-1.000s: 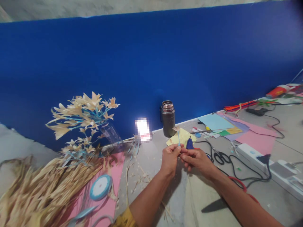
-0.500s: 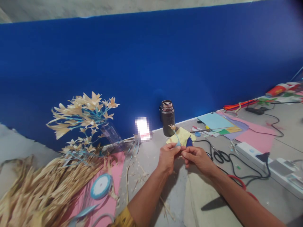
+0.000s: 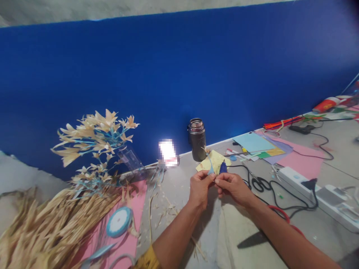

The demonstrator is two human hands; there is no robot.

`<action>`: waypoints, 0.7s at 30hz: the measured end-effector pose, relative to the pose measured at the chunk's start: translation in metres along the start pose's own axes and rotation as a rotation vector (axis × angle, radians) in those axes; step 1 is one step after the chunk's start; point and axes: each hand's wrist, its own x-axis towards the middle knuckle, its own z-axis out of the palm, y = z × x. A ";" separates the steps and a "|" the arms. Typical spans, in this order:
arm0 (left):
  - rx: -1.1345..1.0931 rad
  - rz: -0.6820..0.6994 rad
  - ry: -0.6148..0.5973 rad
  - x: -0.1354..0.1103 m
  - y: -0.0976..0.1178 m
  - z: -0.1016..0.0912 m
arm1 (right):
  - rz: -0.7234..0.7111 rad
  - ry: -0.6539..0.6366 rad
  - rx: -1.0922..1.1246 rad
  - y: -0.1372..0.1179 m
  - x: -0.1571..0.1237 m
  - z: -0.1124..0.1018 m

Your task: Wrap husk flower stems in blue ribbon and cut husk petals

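My left hand point(image 3: 199, 188) and my right hand point(image 3: 232, 187) meet above the grey floor, both pinching the lower end of a thin light-blue stem point(image 3: 209, 166). A small straw-coloured flower point(image 3: 206, 150) tops the stem, which leans away to the left. Just beyond my fingers lie a blue glue gun point(image 3: 223, 167) and a yellow paper point(image 3: 214, 160). A dark jar point(image 3: 197, 139) stands behind them against the blue wall.
A bunch of finished straw flowers on blue stems point(image 3: 97, 144) stands at the left over a heap of dry straw point(image 3: 47, 224). A blue ribbon spool point(image 3: 119, 222) lies on pink paper. Scissors point(image 3: 259, 184), black cables, a white power strip point(image 3: 314, 188) and coloured paper sheets point(image 3: 258, 145) lie on the right.
The stem has tilted from upright to leaning left and its flower has sunk lower. My hands stay together, shifted slightly; the view has drifted a little.
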 end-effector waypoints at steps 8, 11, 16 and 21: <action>0.049 0.046 0.031 0.001 -0.011 -0.001 | 0.006 -0.023 0.017 0.000 0.000 0.000; 0.121 0.077 0.032 0.001 -0.014 -0.002 | 0.013 -0.036 0.023 0.003 0.001 0.000; 0.297 0.186 0.106 0.003 -0.014 -0.003 | 0.045 -0.065 -0.006 0.006 0.002 0.002; 0.368 0.160 0.152 0.018 -0.010 -0.019 | -0.119 0.113 -0.563 0.000 0.006 -0.022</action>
